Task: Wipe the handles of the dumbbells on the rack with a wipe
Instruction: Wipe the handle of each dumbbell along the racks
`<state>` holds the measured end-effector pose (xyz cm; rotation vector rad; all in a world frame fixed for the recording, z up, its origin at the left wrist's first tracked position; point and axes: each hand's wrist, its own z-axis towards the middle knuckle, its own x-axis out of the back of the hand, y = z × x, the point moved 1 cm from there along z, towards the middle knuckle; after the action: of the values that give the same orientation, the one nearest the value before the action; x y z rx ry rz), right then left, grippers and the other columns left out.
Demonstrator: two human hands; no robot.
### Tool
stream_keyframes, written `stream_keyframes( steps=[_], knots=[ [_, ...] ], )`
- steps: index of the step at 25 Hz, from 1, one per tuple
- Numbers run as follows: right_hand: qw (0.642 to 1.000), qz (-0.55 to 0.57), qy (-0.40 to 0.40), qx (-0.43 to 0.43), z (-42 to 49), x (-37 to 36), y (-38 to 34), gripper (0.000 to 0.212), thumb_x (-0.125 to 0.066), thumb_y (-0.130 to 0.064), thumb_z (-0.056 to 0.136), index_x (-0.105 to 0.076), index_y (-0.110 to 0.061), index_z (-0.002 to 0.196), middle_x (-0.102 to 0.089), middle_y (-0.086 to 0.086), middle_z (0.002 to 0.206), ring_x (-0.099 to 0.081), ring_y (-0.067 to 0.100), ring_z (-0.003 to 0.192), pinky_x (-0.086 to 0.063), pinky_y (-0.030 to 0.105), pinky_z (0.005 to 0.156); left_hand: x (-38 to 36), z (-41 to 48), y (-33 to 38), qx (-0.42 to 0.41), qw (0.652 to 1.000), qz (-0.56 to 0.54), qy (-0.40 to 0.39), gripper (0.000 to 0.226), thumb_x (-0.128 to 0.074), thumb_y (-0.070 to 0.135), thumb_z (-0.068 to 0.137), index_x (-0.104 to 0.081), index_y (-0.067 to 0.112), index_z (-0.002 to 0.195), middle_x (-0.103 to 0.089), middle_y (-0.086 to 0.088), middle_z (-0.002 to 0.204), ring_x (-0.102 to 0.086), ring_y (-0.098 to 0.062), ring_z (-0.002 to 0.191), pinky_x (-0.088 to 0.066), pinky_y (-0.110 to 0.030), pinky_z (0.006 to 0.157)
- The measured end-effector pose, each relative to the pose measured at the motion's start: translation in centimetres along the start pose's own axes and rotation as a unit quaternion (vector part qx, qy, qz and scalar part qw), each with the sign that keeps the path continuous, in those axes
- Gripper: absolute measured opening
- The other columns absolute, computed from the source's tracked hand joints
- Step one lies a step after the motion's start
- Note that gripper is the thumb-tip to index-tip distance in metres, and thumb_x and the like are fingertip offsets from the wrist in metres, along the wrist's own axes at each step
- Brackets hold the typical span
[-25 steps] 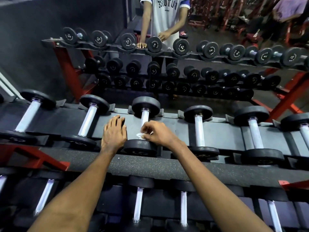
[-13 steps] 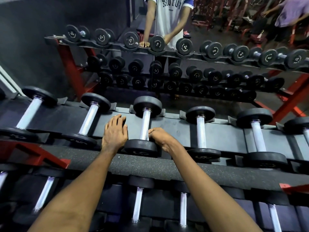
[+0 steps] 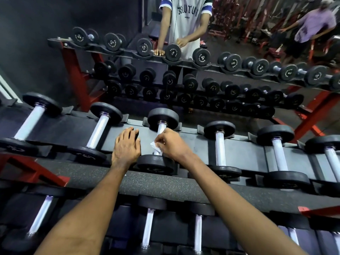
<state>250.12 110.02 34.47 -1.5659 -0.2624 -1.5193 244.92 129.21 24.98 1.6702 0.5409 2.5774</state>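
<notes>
A row of black dumbbells with shiny steel handles lies on the top shelf of the rack. My right hand pinches a small white wipe against the handle of the middle dumbbell, covering the handle's lower half. My left hand rests flat on the shelf just left of that dumbbell, fingers straight. Neighbouring dumbbells sit to the left and to the right.
A lower shelf with more dumbbells runs under my forearms. A padded grey rail crosses in front. Behind is a mirror showing a red-framed rack, a person in a white shirt and another person.
My right hand slid down the handle to its near end, hiding the wipe, then came back up, and the wipe shows again. My left hand stayed in place.
</notes>
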Motion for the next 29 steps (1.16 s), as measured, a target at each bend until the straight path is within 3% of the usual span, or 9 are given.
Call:
stream_keyframes(
  steps=[3, 7, 9, 13, 19, 23, 29],
  knots=[
    [0.981, -0.094, -0.14, 0.095, 1.3, 0.3, -0.4, 0.015, -0.069, -0.017, 0.089, -0.077, -0.007, 0.096, -0.062, 0.011, 0.095, -0.057, 0.023, 0.096, -0.042, 0.027, 0.085, 0.1, -0.1, 0.0, -0.002, 1.0, -0.003, 0.002, 0.042, -0.036, 0.033, 0.1, -0.049, 0.013, 0.133, -0.052, -0.011, 0.137, -0.047, -0.026, 0.127, -0.04, -0.047, 0.106],
    [0.958, -0.201, -0.151, 0.138, 3.2, 0.5, -0.9, 0.017, -0.063, -0.012, 0.087, -0.076, -0.002, 0.088, -0.064, 0.018, 0.089, -0.058, 0.032, 0.093, -0.047, 0.042, 0.081, 0.0, -0.1, -0.2, 0.001, 1.0, -0.006, 0.001, 0.038, -0.039, 0.032, 0.101, -0.048, 0.015, 0.134, -0.051, -0.01, 0.138, -0.046, -0.025, 0.128, -0.039, -0.045, 0.107],
    [0.944, -0.229, -0.196, 0.134, 3.5, 0.4, -1.2, 0.019, -0.06, -0.014, 0.089, -0.076, -0.004, 0.091, -0.064, 0.015, 0.094, -0.058, 0.03, 0.096, -0.049, 0.042, 0.084, 0.0, -0.1, -0.1, -0.002, 1.0, -0.003, 0.003, 0.036, -0.041, 0.031, 0.102, -0.048, 0.016, 0.133, -0.05, -0.009, 0.138, -0.045, -0.024, 0.128, -0.039, -0.044, 0.107],
    [0.939, -0.25, -0.204, 0.122, 4.1, 0.2, -1.4, 0.021, -0.061, -0.022, 0.087, -0.075, -0.008, 0.085, -0.063, 0.013, 0.09, -0.056, 0.031, 0.096, -0.049, 0.045, 0.086, 0.0, -0.1, 0.0, -0.004, 1.0, -0.019, 0.018, 0.031, -0.046, 0.028, 0.101, -0.05, 0.016, 0.129, -0.051, -0.008, 0.136, -0.046, -0.024, 0.126, -0.039, -0.044, 0.106],
    [0.934, -0.309, -0.121, 0.136, 4.1, 0.0, -0.5, 0.016, -0.057, -0.01, 0.085, -0.071, -0.004, 0.081, -0.062, 0.016, 0.092, -0.055, 0.033, 0.093, -0.046, 0.044, 0.087, -0.1, -0.1, -0.2, -0.011, 0.999, -0.021, 0.026, 0.03, -0.043, 0.029, 0.102, -0.05, 0.017, 0.129, -0.05, -0.007, 0.135, -0.046, -0.023, 0.125, -0.039, -0.044, 0.105],
    [0.945, -0.311, -0.063, 0.083, 4.2, 0.1, 0.1, 0.017, -0.051, -0.002, 0.085, -0.067, -0.005, 0.088, -0.057, 0.015, 0.105, -0.051, 0.031, 0.094, -0.046, 0.038, 0.082, -0.1, 0.0, -0.1, -0.007, 0.999, -0.022, 0.024, 0.03, -0.044, 0.029, 0.102, -0.05, 0.015, 0.129, -0.051, -0.008, 0.135, -0.046, -0.022, 0.125, -0.039, -0.043, 0.106],
    [0.977, -0.207, 0.039, 0.012, 3.4, -0.7, 0.7, 0.011, -0.058, 0.0, 0.088, -0.069, -0.001, 0.092, -0.055, 0.016, 0.102, -0.052, 0.031, 0.089, -0.052, 0.042, 0.082, -0.2, -0.1, -0.2, -0.003, 1.0, -0.017, 0.02, 0.032, -0.046, 0.029, 0.102, -0.05, 0.015, 0.13, -0.051, -0.009, 0.136, -0.046, -0.023, 0.126, -0.038, -0.044, 0.107]
  ],
)
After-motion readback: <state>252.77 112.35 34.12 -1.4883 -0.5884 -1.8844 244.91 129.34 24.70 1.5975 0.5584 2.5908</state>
